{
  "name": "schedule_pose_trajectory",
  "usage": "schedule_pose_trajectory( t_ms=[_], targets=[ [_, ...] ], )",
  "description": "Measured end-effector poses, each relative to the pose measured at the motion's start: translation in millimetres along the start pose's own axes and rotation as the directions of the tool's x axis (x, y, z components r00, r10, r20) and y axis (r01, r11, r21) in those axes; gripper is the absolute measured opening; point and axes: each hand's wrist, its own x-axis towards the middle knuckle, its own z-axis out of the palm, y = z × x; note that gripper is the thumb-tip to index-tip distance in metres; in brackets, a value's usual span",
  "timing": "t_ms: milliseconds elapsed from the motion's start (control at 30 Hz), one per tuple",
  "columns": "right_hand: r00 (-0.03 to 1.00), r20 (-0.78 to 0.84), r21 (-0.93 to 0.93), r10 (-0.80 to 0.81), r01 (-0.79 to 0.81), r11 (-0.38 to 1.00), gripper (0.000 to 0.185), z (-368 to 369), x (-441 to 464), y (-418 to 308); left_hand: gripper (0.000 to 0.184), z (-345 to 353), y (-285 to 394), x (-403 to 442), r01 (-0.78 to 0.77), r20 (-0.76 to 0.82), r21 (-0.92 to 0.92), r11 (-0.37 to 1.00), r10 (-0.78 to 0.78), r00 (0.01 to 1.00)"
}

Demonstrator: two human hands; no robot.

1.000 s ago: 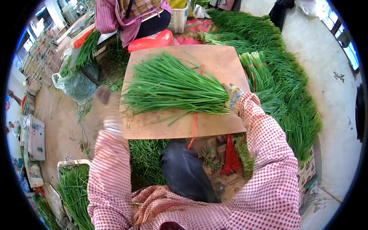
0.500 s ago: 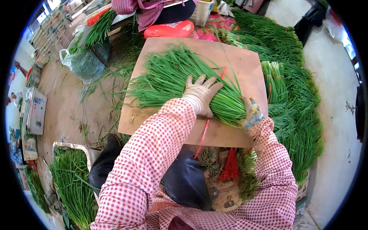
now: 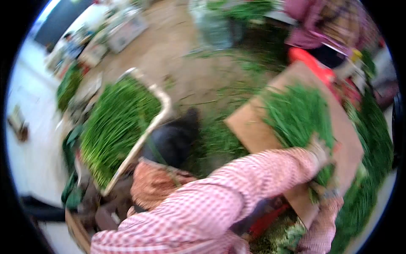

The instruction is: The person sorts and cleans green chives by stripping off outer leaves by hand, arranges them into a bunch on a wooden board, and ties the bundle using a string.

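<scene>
A long heap of greens (image 3: 372, 169) covered the right side. One person (image 3: 321, 25) sat at the far right, beyond the one table (image 3: 253, 127). One crate (image 3: 163, 99) of greens stood at left, well apart from it; one clear plastic bag (image 3: 211, 25) stood far off. One checked left sleeve (image 3: 224, 186) crossed in front of the table's near-left part. On the table lay one bunch of greens (image 3: 300, 112), its leaves beyond the left hand (image 3: 319, 152), which rested on it. The right hand (image 3: 325, 192) was at its near end. Blur hid whether either hand was spread or pinching.
</scene>
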Motion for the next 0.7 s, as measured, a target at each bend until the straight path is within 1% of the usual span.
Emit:
schedule_pose_trajectory(
  t_ms=[33,67,100,133,167,200,233,267,300,333,367,400,433,500,533,567,600,633,667,700],
  targets=[
    [1.0,-0.006,0.071,-0.009,0.01,0.997,0.104,-3,-2,21,0.059,1,9,-4,-0.057,0.001,0.017,0.998,0.057,0.998],
    [1.0,-0.007,0.14,-0.01,0.011,0.99,0.103,-6,-3,38,0.063,1,14,-3,-0.091,0.013,-0.012,0.996,0.091,0.996],
    [1.0,0.002,0.212,-0.004,0.003,0.977,0.103,-10,-3,52,0.078,-10,12,2,-0.122,0.117,-0.146,0.982,0.14,0.983],
    [1.0,0.014,0.297,0.007,-0.011,0.955,0.102,-11,-4,63,0.078,-4,12,10,-0.111,0.103,-0.145,0.983,0.126,0.987],
    [1.0,0.026,0.357,0.003,-0.012,0.934,0.102,-11,0,69,0.079,11,15,17,-0.175,0.022,-0.168,0.97,0.181,0.983],
    [0.998,0.057,0.39,0.005,-0.026,0.92,0.101,-9,28,87,0.08,30,-13,38,-0.204,-0.037,-0.199,0.959,0.2,0.979],
    [0.999,0.04,0.299,-0.014,0.002,0.954,0.103,-11,21,97,0.08,17,-7,29,-0.205,-0.001,-0.194,0.959,0.208,0.978],
    [0.999,0.023,0.204,-0.033,0.028,0.979,0.105,-13,14,104,0.08,16,-5,20,-0.195,-0.014,-0.198,0.961,0.196,0.98],
    [0.995,-0.01,0.023,-0.097,0.097,0.995,0.109,-11,17,107,0.073,15,-7,8,-0.269,-0.11,-0.17,0.948,0.253,0.961],
    [0.992,-0.01,0.016,-0.127,0.127,0.992,0.109,-14,20,103,0.065,16,-11,-3,-0.337,-0.2,-0.125,0.933,0.309,0.93],
    [0.996,0.074,0.047,-0.053,0.05,0.998,0.106,-21,20,93,0.045,11,-15,-24,-0.373,-0.338,0.004,0.928,0.352,0.873],
    [0.987,0.162,0.073,0.021,-0.033,0.997,0.103,-27,18,82,0.036,8,-23,-48,-0.356,-0.406,0.068,0.932,0.352,0.843],
    [0.987,0.161,0.079,0.016,-0.029,0.996,0.103,-27,23,82,0.027,-9,-37,-96,-0.33,-0.468,0.133,0.935,0.353,0.81],
    [0.993,0.12,0.053,-0.025,0.018,0.998,0.104,-23,30,86,0.028,-35,-65,-187,-0.184,-0.634,0.099,0.978,0.204,0.746],
    [0.994,0.094,0.03,-0.053,0.051,0.998,0.105,-18,34,88,0.034,-47,-78,-235,0.017,-0.65,0.021,1.0,0.001,0.76],
    [0.995,0.067,0.007,-0.079,0.079,0.997,0.105,-14,37,89,0.041,-58,-92,-281,0.202,-0.693,0.002,0.979,-0.144,0.706],
    [0.994,0.042,-0.015,-0.098,0.099,0.995,0.106,-12,40,89,0.048,-70,-106,-327,0.377,-0.718,-0.034,0.926,-0.285,0.635],
    [0.992,0.021,-0.038,-0.123,0.124,0.992,0.107,-9,44,92,0.054,-66,-115,-368,0.611,-0.703,-0.007,0.791,-0.438,0.56],
    [0.99,-0.003,-0.058,-0.144,0.144,0.988,0.107,-9,45,93,0.061,-80,-118,-407,0.733,-0.619,-0.127,0.668,-0.631,0.468],
    [0.987,-0.016,-0.085,-0.157,0.155,0.984,0.108,-6,46,92,0.066,-61,-123,-434,0.849,-0.643,-0.228,0.477,-0.729,0.237]
  ],
)
